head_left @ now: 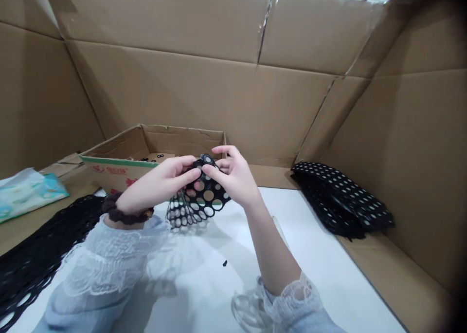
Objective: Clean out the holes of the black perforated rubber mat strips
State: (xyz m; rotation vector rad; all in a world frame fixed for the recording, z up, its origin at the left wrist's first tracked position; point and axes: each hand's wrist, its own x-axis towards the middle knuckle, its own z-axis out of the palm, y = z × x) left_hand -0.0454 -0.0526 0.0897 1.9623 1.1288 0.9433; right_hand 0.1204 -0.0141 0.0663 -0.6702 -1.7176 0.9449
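Note:
Both hands grip one piece of black mesh fabric [208, 195] with large round holes, held up over the white board. My left hand [174, 177] pinches its upper left part between thumb and fingers. On the upper right part, my right hand [233, 178] has its thumb pressed against the mesh, with the index finger raised. The mesh is bunched at the top, and its lower edge hangs loose near the board. A small black scrap [224, 263] lies on the white board [215, 294] below.
An open cardboard box [116, 170] with several small black pieces stands behind my left hand. A stack of black holed fabric [339, 196] lies at right, more black mesh [47, 250] at left beside a teal-and-white packet [32, 192]. Cardboard walls [204, 89] surround the board.

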